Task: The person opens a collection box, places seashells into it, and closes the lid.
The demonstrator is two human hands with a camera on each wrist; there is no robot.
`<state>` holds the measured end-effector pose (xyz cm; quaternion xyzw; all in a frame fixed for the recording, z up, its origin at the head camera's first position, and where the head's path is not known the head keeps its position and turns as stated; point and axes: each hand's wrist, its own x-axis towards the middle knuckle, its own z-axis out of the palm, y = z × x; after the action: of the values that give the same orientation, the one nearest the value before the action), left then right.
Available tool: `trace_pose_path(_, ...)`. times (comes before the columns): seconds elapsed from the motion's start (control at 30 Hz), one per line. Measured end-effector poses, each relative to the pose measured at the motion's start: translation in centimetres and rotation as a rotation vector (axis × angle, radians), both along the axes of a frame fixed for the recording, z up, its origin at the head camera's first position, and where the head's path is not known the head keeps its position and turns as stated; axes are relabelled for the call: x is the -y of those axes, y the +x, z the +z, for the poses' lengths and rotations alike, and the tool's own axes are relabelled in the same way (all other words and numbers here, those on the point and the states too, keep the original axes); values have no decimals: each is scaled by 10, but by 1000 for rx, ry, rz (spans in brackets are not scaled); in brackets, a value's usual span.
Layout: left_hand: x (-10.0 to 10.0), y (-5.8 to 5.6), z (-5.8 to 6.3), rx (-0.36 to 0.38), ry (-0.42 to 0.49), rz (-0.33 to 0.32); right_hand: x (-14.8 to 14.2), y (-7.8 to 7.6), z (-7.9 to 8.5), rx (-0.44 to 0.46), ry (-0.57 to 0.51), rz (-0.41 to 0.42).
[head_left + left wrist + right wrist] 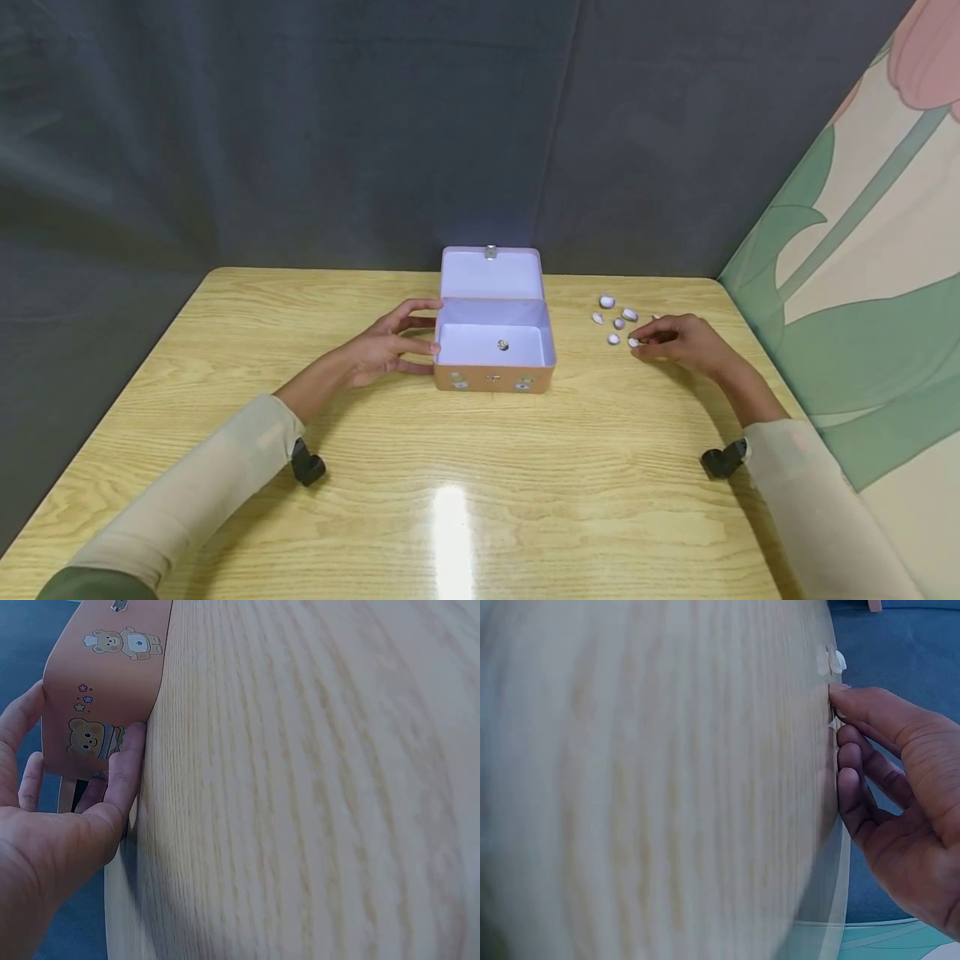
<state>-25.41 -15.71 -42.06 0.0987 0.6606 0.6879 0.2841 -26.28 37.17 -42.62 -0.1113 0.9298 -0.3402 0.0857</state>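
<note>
An orange tin box (pixel 493 379) with a pale lilac inside stands with its lid (pixel 491 275) raised. One small speckled piece, seemingly a seashell (pixel 503 344), lies on its floor. My left hand (pixel 378 348) has its fingers spread along the box's left side; bear drawings show on that side in the left wrist view. At the right, thumb and fingertips of my right hand (pixel 681 343) come together at the tabletop around a small white seashell (pixel 633 342), which they partly hide. Several other seashells (pixel 618 323) lie scattered just left of and beyond that hand.
The wooden table (pixel 360 467) ends at a dark curtain (pixel 360 133) behind the box. A wall with a painted tulip (pixel 862 275) borders the right side. Black wrist cameras (pixel 307 463) hang below both sleeves.
</note>
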Motion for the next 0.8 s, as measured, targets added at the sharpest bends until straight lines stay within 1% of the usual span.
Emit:
trace_pose_path(0.2,0,-1,0,0,-1,-2,2,1,2,-27,25,-5)
trace_pose_path(0.33,0,-1,1,1,-1,-5,1,3,3,-47,43,-36)
trace_pose_path(0.47,0,-2,1,3,-2,-3,0,3,2,-33,25,-74)
trace_pose_path(0.63,0,-2,1,7,-3,0,3,3,-1,-9,-56,-118)
trace_pose_path(0.8,0,-2,-1,3,-2,0,9,4,-2,-26,-209,-138)
